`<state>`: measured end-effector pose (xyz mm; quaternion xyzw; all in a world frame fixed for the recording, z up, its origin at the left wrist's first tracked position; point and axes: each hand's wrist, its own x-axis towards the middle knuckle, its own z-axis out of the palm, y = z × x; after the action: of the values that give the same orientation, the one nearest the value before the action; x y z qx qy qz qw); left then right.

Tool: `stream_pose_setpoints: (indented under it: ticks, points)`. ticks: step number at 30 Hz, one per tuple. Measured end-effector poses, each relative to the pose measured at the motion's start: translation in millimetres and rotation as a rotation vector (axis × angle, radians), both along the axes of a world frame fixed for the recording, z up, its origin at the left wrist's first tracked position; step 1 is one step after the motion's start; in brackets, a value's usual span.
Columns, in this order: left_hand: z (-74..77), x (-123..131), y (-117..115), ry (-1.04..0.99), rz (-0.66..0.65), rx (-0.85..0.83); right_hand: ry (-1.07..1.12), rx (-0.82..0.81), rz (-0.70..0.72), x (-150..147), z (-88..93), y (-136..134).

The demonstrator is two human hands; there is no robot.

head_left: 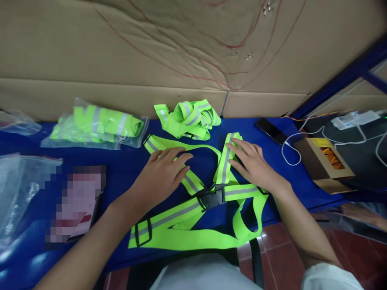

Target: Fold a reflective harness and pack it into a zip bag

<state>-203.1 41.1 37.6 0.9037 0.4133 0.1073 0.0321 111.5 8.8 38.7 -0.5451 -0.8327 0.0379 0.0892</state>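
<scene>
A neon-yellow reflective harness belt with grey stripes lies spread on the blue table in front of me. Its black buckle is fastened in the middle, and a black slider sits on the lower left strap. My left hand rests over the upper left strap, fingers apart, holding nothing. On the right, my right hand lies with spread fingers on the upper right strap, touching it. Behind the hands is a loosely bundled second reflective belt.
Folded belts in clear bags lie at the back left. Nearer are an empty plastic bag and a blurred-out flat item. A phone on a white cable and an open cardboard box are at right. Another person's arm shows far right.
</scene>
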Motion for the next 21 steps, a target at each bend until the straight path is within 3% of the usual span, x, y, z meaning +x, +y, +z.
stream_pose_setpoints:
  ticks: [6, 11, 17, 21]
  points:
    - [-31.8, -21.5, 12.4, 0.131, 0.215, -0.101, -0.081, -0.149, -0.308, 28.0, -15.5, 7.1]
    - [-47.9, -41.8, 16.4, 0.089, 0.237, -0.009, 0.081, -0.065, -0.357, 75.1, -21.8, 3.2]
    - [-31.9, -30.7, 21.6, 0.014, 0.236, -0.004, 0.118, 0.006, -0.448, 94.0, -21.4, 6.6]
    - [-18.1, -26.5, 41.4, -0.045, 0.436, 0.053, 0.009, 0.114, -0.494, 72.0, -15.7, 13.4]
